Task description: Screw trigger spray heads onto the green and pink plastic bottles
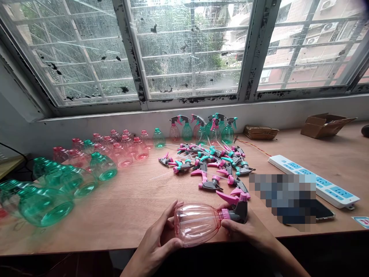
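A clear pink spray bottle (197, 223) lies on its side in the air at the table's front edge, its base to the left. Around the base end, my left hand (164, 234) is closed on the bottle's body. My right hand (245, 227) grips the neck, thumb on the pink collar of the grey and pink spray head (240, 209). The head sits on the bottle's mouth, with its tube visible inside. Just beyond the hands lies a pile of loose spray heads (210, 161) in pink, teal and grey.
Several open green bottles (46, 206) and pink bottles (123, 156) stand on the left. Bottles with spray heads (227, 132) line the wall. To the right are a power strip (314, 181), a blurred-out device (323, 211), a brown packet (261, 132) and an open carton (319, 127).
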`<state>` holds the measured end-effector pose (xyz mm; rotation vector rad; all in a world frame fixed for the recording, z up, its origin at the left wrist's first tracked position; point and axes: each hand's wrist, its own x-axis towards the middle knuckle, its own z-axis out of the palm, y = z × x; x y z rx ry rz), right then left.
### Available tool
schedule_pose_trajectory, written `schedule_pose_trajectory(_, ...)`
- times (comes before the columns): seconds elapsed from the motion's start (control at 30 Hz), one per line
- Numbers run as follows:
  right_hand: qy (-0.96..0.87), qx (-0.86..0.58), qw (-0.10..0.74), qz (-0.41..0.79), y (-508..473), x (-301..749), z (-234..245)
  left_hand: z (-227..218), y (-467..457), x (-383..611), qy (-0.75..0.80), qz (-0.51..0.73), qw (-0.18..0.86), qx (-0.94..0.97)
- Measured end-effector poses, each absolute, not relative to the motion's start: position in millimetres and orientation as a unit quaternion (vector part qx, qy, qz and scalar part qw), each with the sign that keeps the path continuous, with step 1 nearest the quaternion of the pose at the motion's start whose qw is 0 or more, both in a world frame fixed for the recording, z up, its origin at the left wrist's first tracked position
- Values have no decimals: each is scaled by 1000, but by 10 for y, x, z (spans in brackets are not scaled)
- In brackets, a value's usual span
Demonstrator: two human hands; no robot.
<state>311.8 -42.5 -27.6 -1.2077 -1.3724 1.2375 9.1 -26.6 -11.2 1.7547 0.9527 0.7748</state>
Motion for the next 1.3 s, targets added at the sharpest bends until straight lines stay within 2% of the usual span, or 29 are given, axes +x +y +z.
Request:
schedule_pose_trajectory(0.27,-553,-496,454,492,-418,3137,-315,-147,-252,78,395,305,498,709)
schedule_pose_trajectory(0.83,-533,-481,463,520,-422,3113,-316,-154,-246,76,405,295,457,735)
schedule_pose_trajectory(1.3,-511,-508,483,497,-428,3100,-356,-190,-254,62,410,280,422,758)
